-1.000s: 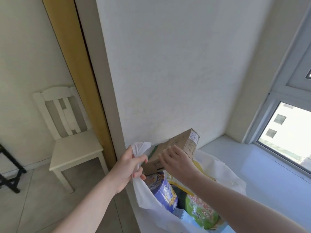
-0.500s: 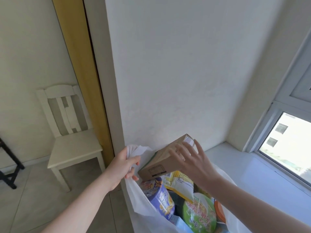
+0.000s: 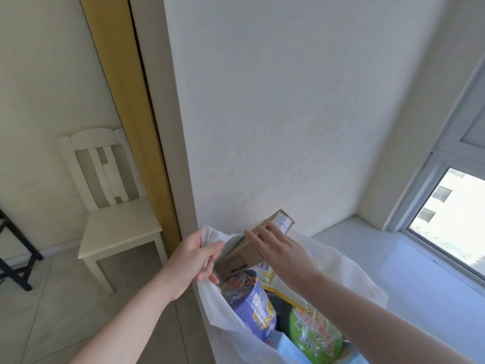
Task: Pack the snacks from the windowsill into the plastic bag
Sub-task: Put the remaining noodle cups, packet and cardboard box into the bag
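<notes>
A white plastic bag [image 3: 349,274] stands on the windowsill [image 3: 409,274] against the wall, its mouth held wide. My left hand [image 3: 194,258] grips the bag's left rim, bunching the plastic. A brown cardboard box [image 3: 246,254] lies tilted on top of the contents, its far end poking above the rim. My right hand [image 3: 286,253] rests on the box with fingers stretched out flat. Below the box sit a purple snack tub [image 3: 252,306], a green cup-noodle lid [image 3: 315,334] and a yellow packet [image 3: 273,279].
A white wooden chair [image 3: 112,206] stands on the tiled floor to the left, beside a yellow door frame [image 3: 126,101]. A black folding stand [image 3: 13,261] is at the far left edge. The window [image 3: 451,219] borders the sill at the right.
The box has sunk a little deeper into the bag. My right hand slid along its top toward the left rim. My left hand keeps its hold on the rim.
</notes>
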